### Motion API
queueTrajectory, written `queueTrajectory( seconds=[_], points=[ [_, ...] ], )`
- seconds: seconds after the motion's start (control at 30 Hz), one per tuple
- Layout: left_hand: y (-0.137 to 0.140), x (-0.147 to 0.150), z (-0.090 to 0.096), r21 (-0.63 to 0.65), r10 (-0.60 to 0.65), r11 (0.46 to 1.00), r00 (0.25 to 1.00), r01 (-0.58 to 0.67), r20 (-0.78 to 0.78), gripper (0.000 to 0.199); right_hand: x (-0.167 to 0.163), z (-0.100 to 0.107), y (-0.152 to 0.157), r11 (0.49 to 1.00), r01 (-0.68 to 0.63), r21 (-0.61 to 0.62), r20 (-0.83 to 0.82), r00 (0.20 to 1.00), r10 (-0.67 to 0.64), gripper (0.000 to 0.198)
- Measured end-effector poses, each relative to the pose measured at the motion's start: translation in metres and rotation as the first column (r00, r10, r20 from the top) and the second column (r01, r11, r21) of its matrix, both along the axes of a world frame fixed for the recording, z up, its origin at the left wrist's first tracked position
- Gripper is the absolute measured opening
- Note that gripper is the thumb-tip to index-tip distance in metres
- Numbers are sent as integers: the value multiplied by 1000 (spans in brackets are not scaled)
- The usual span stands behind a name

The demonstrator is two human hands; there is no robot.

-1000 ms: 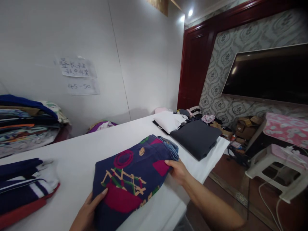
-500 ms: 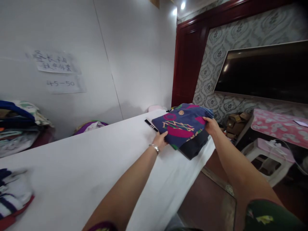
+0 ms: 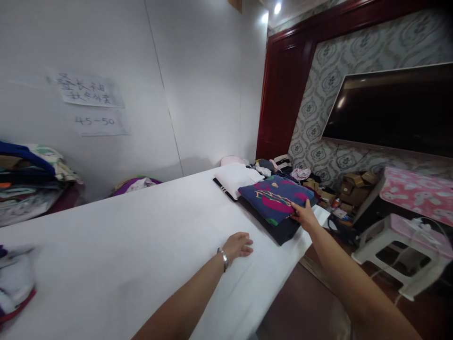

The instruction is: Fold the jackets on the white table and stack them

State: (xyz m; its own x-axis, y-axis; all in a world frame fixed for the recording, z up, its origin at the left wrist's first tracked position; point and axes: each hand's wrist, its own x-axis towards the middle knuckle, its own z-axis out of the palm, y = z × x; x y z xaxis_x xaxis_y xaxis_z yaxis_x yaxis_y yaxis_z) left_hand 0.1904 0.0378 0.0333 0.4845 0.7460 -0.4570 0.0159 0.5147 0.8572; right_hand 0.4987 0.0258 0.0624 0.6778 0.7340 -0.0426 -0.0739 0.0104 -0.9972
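The folded navy garment with magenta, green and tan patterning lies right of centre in the frame, on top of a folded black garment near the right-hand edge of the white desk. The right hand reaches in from the lower right and touches the patterned garment's near edge, thumb raised and fingers at the cloth; whether they pinch it cannot be told. The left hand, with a silver bracelet at its wrist, is just below the centre of the frame, fingers loosely spread and slightly curled, holding nothing; whether it touches the desk is unclear. Just left of the patterned garment is a white folded item, with a black white-striped piece showing beneath it. A white garment sits at the lower left, and stacked clothes fill the middle left. A pink-topped stool stands at lower right.
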Motion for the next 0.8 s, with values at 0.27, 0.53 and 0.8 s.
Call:
queueTrajectory(
  seconds=[0.27,0.53,0.8],
  points=[
    [-28,-46,-16,-7,22,1000,1000,-22,-5,11,-38,-9,-43,991,-51,-124,408,908,98,69],
    [-46,-52,-24,29,30,999,1000,-30,4,28,-86,66,15,968,-250,32,960,276,39,46],
    [-55,-81,-24,87,30,996,999,-26,-42,34,-84,28,94,780,-159,-605,766,153,625,50]
  ],
)
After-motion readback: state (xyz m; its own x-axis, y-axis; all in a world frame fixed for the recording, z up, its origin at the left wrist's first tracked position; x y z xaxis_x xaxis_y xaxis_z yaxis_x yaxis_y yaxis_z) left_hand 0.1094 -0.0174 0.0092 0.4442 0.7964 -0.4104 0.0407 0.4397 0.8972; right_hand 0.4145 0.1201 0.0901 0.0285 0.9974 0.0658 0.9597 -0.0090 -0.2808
